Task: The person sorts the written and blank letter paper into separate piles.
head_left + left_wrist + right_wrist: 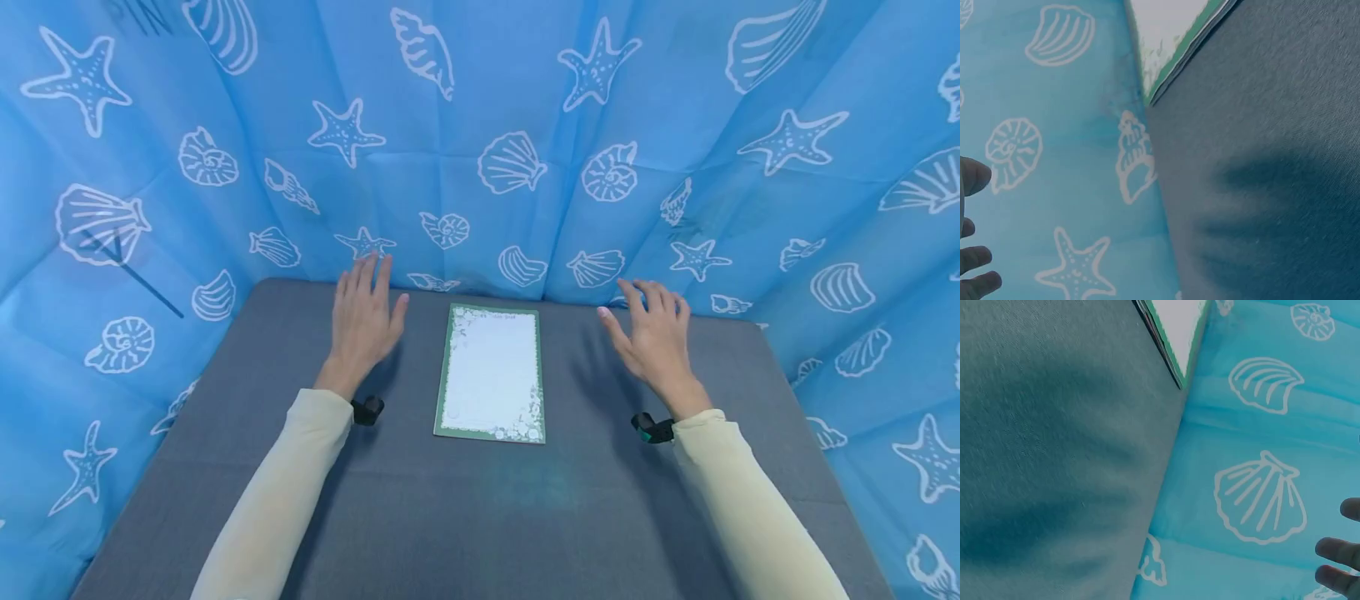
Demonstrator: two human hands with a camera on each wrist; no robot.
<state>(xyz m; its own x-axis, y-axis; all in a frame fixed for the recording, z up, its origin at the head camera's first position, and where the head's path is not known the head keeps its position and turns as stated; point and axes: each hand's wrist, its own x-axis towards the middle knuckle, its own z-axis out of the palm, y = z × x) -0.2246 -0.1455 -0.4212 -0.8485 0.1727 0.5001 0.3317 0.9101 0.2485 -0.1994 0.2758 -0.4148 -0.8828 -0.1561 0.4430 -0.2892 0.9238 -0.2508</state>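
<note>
A notepad [491, 375] with a green, flower-decorated border and a pale blank middle lies flat on the grey table, between the two hands. To its left, my left hand [363, 321] hovers with fingers extended and thumb apart, holding nothing. On the other side, my right hand [654, 337] is raised over the table, its fingers loosely bent and nothing in them. Both wrist views catch a corner of the notepad [1175, 37], its stacked page edges visible, with fingertips [1338, 550] at the frame's border.
A grey cloth-covered table [420, 517] spreads under both arms. Blue curtains [465, 108] printed with white shells and starfish hang along its back and sides. Each wrist wears a dark strap [367, 410]. The hands cast shadows on the cloth.
</note>
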